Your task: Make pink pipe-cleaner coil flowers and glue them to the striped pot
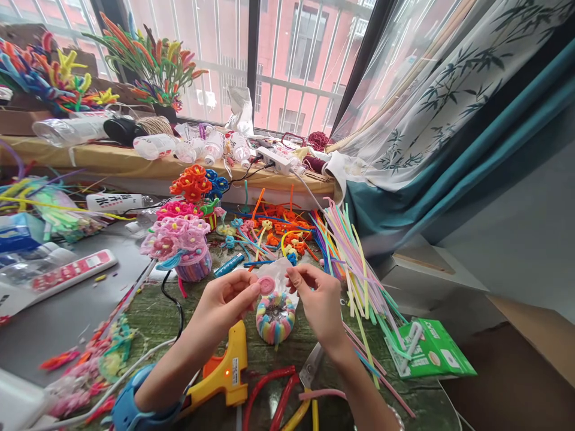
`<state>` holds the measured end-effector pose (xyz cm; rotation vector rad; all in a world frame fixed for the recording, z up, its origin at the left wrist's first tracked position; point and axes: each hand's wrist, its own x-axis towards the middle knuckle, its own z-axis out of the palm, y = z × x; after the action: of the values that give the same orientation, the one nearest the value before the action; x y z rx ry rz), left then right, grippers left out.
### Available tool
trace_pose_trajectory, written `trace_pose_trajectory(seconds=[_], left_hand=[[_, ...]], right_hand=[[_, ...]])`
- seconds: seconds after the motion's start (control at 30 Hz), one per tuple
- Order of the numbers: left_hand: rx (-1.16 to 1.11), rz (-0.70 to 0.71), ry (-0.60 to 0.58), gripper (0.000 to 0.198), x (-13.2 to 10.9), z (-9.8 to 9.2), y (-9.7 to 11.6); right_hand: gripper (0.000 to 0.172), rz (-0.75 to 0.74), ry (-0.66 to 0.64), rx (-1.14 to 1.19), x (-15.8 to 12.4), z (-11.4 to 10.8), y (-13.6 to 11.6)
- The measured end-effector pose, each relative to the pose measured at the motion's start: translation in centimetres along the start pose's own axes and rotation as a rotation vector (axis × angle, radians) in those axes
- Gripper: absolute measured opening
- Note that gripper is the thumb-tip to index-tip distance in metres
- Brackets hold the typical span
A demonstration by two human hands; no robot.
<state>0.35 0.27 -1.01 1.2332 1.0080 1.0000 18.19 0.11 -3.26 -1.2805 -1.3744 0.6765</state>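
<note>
Well, what do we have around us?

We sit at a green-topped workbench (150, 317) beside a railed window (305, 60), with a bamboo-print curtain (449, 102) to our right and a fanned bundle of pastel craft stems (354, 263) on the bench.

And closer in?

A yellow hot glue gun (227, 371) lies just below our left hand (224, 302), and scissors (311, 366) lie below our right hand (317, 299). Between our 2 hands sits a round pot of striped pastel pipe cleaners (275, 320).

What are our fingers doing?

The left fingers are closed on the edge of a small pink disc (266, 285), which we hold just above the pot. The right thumb and forefinger are pinched on a crumpled white sheet (277, 276) beside it.

How do we keep that tidy?

We pinch the disc with our fingertips only, at its edge, so its face stays clear. We also keep both hands steady and the sheet taut, so the disc stays level over the pot.
</note>
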Motion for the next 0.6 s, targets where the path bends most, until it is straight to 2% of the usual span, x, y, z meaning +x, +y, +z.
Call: trace_pose_trajectory(seconds=[0.2,0.6], left_hand=[[0.002,0.019,0.001,0.042,-0.15,-0.08,-0.10],[0.009,0.043,0.000,0.040,0.32,-0.27,-0.98]], right_hand=[[0.017,0.075,0.082,0.139,0.21,-0.02,0.57],[0.020,0.095,0.100,0.115,0.27,-0.04,0.44]])
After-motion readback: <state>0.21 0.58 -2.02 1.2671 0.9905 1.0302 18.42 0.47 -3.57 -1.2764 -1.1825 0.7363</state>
